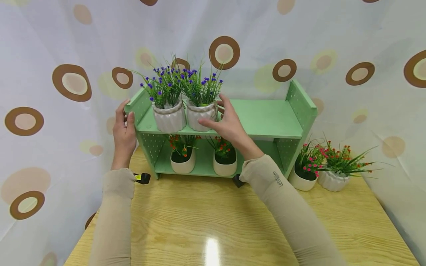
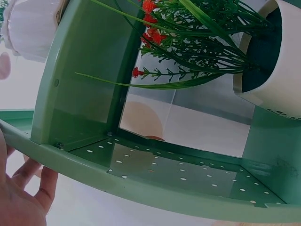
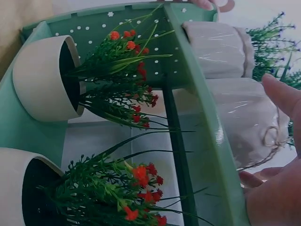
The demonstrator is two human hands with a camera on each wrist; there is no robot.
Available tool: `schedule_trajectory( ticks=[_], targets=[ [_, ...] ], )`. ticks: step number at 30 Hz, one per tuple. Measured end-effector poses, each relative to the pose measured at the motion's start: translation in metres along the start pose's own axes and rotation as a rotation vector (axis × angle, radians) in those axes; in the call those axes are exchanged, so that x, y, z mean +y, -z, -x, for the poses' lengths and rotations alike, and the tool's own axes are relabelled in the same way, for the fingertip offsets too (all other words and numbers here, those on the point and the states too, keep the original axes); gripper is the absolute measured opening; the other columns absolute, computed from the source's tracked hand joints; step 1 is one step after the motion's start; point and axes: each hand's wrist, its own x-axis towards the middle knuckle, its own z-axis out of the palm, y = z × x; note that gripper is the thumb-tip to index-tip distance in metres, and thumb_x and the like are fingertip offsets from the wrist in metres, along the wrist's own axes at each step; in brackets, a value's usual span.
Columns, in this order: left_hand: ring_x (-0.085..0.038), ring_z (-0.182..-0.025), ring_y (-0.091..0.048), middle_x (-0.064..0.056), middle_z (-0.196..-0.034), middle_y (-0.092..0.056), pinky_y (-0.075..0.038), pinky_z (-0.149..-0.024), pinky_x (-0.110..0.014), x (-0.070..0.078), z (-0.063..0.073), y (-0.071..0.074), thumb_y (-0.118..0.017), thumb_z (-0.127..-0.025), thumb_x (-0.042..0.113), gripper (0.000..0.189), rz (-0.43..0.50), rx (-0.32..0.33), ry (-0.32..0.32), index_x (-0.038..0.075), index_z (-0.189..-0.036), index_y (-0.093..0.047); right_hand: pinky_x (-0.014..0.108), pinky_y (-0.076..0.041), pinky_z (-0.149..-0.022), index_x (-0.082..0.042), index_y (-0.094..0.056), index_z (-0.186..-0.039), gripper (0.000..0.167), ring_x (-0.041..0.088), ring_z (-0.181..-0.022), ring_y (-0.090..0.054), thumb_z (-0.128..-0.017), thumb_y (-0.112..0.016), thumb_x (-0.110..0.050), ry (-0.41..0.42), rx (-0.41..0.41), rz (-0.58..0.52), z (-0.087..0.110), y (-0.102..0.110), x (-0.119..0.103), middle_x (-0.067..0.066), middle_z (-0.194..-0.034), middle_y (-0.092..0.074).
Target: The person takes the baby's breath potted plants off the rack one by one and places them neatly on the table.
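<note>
Two ribbed white pots of purple flowers stand side by side on the top left of a green shelf unit. My right hand holds the right-hand purple-flower pot, thumb across its front and fingers at its right side. A twine bow shows on that pot in the right wrist view. The other purple-flower pot stands beside it to the left. My left hand touches the front edge of the shelf's left side panel, its fingertips against the outer face in the left wrist view.
On the lower shelf stand two cream pots of red flowers, one left and one right. A pink-flower pot and a ribbed red-flower pot sit on the wooden table right of the shelf. A patterned curtain hangs behind.
</note>
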Motion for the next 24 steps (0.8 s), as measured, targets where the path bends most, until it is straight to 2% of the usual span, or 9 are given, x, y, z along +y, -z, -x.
schedule_trajectory(
  ticks=[5, 14, 24],
  targets=[
    [-0.029, -0.116, -0.058, -0.019, -0.14, -0.059, -0.043, -0.083, -0.022, 0.0003, 0.0, -0.0008, -0.042, -0.113, 0.031, 0.044, -0.002, 0.001, 0.006, 0.03, -0.156, -0.04, 0.052, -0.043, -0.114, -0.02, -0.011, -0.168, 0.11, 0.033, -0.152, -0.035, -0.088, -0.084, -0.04, -0.02, -0.003, 0.027, -0.0048, -0.0062, 0.0011, 0.009, -0.169, -0.026],
    [-0.025, -0.115, -0.058, -0.019, -0.14, -0.059, -0.044, -0.084, -0.021, -0.0008, -0.0017, -0.0008, -0.042, -0.113, 0.033, 0.043, 0.005, 0.002, 0.01, 0.032, -0.156, -0.041, 0.049, -0.047, -0.109, -0.015, -0.017, -0.167, 0.103, 0.034, -0.144, -0.044, -0.09, -0.08, -0.043, -0.002, 0.034, 0.073, -0.0073, -0.0107, 0.0026, 0.011, -0.166, -0.031],
    [-0.022, -0.114, -0.057, -0.019, -0.14, -0.058, -0.044, -0.083, -0.022, 0.0001, -0.0005, -0.0004, -0.041, -0.113, 0.036, 0.044, -0.004, 0.0, 0.019, 0.033, -0.156, -0.04, 0.05, -0.049, -0.106, -0.009, -0.028, -0.162, 0.096, 0.032, -0.138, -0.047, -0.089, -0.082, -0.041, 0.024, 0.091, 0.141, -0.0022, -0.0105, 0.0012, 0.014, -0.157, -0.041]
  ],
)
